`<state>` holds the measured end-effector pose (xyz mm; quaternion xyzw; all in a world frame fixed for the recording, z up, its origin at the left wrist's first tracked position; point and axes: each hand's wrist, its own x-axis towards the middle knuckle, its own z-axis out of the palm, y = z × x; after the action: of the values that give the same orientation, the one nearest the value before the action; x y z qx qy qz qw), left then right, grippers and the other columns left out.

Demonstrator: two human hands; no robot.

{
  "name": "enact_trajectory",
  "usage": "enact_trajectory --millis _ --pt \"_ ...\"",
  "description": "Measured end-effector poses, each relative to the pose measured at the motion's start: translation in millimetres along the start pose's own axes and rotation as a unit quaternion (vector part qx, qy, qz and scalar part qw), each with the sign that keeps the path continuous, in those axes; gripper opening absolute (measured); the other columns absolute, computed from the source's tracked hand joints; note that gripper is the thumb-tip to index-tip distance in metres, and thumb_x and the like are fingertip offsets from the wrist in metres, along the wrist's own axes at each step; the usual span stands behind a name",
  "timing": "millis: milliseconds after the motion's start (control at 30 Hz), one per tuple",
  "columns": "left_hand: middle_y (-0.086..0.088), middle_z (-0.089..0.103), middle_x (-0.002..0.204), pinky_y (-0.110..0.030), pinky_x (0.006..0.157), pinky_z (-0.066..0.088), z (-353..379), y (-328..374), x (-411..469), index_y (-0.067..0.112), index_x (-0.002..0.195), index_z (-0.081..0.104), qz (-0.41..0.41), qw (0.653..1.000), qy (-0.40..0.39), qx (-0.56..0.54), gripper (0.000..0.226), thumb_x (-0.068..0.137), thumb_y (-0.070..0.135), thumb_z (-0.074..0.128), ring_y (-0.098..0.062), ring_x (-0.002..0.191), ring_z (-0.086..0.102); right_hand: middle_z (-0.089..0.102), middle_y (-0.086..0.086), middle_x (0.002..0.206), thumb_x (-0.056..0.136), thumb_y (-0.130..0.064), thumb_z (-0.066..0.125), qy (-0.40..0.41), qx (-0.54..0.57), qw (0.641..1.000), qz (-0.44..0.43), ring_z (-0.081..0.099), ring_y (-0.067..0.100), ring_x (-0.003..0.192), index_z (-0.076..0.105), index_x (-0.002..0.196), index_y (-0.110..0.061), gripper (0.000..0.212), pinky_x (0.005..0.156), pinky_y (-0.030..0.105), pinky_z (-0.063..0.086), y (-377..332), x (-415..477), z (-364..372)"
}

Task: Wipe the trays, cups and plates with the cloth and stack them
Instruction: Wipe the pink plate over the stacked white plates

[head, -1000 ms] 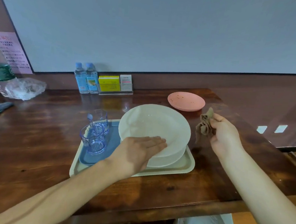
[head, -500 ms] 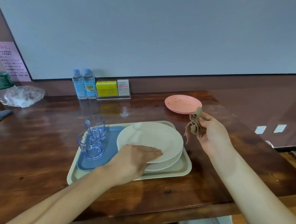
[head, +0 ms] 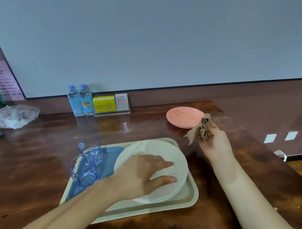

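**Left hand** [head: 144, 176]: fingers straight and spread, lying flat on the top white plate [head: 161, 150].

**Right hand** [head: 216, 142]: raised off the table, fingers curled round a bunched brown cloth [head: 200, 130] with one corner hanging loose.

**Under the left hand:** two round, smooth, shallow white plates, stacked on a beige tray [head: 191, 197] with rounded corners. A blue tray [head: 109, 152] lies inside it.

**Left of that hand:** two clear bluish cups [head: 90, 165] (glass or plastic, cannot tell).

**Just beyond the right hand:** a pink plate [head: 181, 117] speckled with crumbs, seemingly not yet wiped.

**Handling note:** the pink plate looks due next. Steady its rim and sweep the cloth from rim to middle, so crumbs gather in the folds rather than scatter on the glossy wooden table [head: 31, 158].
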<state>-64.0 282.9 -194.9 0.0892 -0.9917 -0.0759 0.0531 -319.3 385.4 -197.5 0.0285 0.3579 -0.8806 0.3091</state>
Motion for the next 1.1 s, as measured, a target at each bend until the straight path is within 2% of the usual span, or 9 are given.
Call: enact_trajectory --millis 133,233,433,600,700,867,967,1033,1100 --pt "0.013 0.072 0.128 -0.034 0.097 0.056 -8 -3 90 0.035 0.136 0.069 -0.012 0.995 0.088 0.045 0.039 0.108 0.055 0.05 -0.012 0.116 0.066 0.064 0.014 0.112 0.108 -0.002 0.044 0.031 0.059 0.998 -0.014 0.067 0.023 0.086 0.065 0.125 -0.011 0.029 0.059 0.031 0.061 -3 29 -17" --pt "0.002 0.07 0.128 -0.042 0.099 0.057 6 -15 162 0.027 0.132 0.07 -0.041 0.992 0.075 0.097 0.029 0.108 0.036 0.057 -0.022 0.12 0.063 0.066 0.01 0.111 0.109 -0.007 0.045 0.021 0.044 0.999 -0.021 0.068 0.021 0.091 0.057 0.144 -0.012 0.037 0.067 0.034 0.063 -5 41 -30" --pt "-0.007 0.059 0.145 -0.047 0.104 0.057 32 -33 247 0.021 0.147 0.06 -0.068 0.983 0.015 0.171 0.042 0.105 0.019 0.065 -0.03 0.132 0.053 0.067 0.01 0.105 0.11 -0.006 0.043 0.011 0.044 0.999 -0.008 0.068 0.021 0.086 0.06 0.14 -0.013 0.035 0.057 0.029 0.06 -1 48 -39" --pt "-0.009 0.064 0.132 -0.047 0.099 0.057 42 -36 262 0.016 0.137 0.066 -0.04 0.98 0.016 0.193 0.032 0.106 0.012 0.059 -0.03 0.121 0.055 0.066 0.01 0.1 0.109 -0.003 0.044 -0.011 0.052 0.999 0.001 0.066 0.021 0.084 0.061 0.135 -0.011 0.032 0.06 0.03 0.062 0 50 -34" --pt "-0.007 0.066 0.129 -0.042 0.1 0.056 39 -38 259 0.016 0.131 0.069 -0.035 0.981 0.061 0.182 0.031 0.103 0.005 0.061 -0.027 0.12 0.055 0.065 0.012 0.103 0.108 -0.003 0.045 -0.022 0.051 0.998 0.007 0.066 0.021 0.085 0.062 0.133 -0.011 0.031 0.061 0.031 0.062 1 46 -32" --pt "0.005 0.068 0.114 -0.026 0.093 0.055 7 -34 213 0.023 0.115 0.074 -0.103 0.967 0.232 -0.013 0.018 0.099 0.015 0.073 -0.014 0.094 0.06 0.067 0.011 0.098 0.109 -0.008 0.048 -0.036 0.06 0.998 0.002 0.068 0.021 0.083 0.066 0.124 -0.012 0.024 0.068 0.036 0.061 -3 38 -29" --pt "0.008 0.07 0.097 -0.033 0.081 0.059 -24 -43 170 0.027 0.097 0.071 -0.136 0.933 0.277 -0.184 0.008 0.097 0.022 0.078 -0.01 0.085 0.064 0.068 0.009 0.099 0.109 -0.013 0.049 -0.051 0.051 0.997 0.013 0.069 0.021 0.082 0.067 0.125 -0.013 0.024 0.065 0.033 0.06 3 31 -23" --pt "0.009 0.069 0.086 -0.042 0.081 0.057 -46 -50 137 0.028 0.088 0.069 -0.109 0.91 0.278 -0.288 0.012 0.096 0.025 0.078 -0.017 0.082 0.065 0.07 0.01 0.106 0.109 -0.016 0.049 -0.072 0.049 0.996 0.021 0.069 0.023 0.091 0.065 0.135 -0.014 0.03 0.068 0.034 0.061 10 21 -17" --pt "0.007 0.07 0.083 -0.042 0.077 0.054 -65 -50 106 0.027 0.086 0.07 -0.081 0.88 0.289 -0.369 0.01 0.093 0.024 0.077 -0.017 0.079 0.065 0.069 0.013 0.112 0.108 -0.018 0.049 -0.107 0.046 0.993 0.02 0.069 0.026 0.098 0.064 0.137 -0.014 0.033 0.072 0.036 0.062 17 6 -7"
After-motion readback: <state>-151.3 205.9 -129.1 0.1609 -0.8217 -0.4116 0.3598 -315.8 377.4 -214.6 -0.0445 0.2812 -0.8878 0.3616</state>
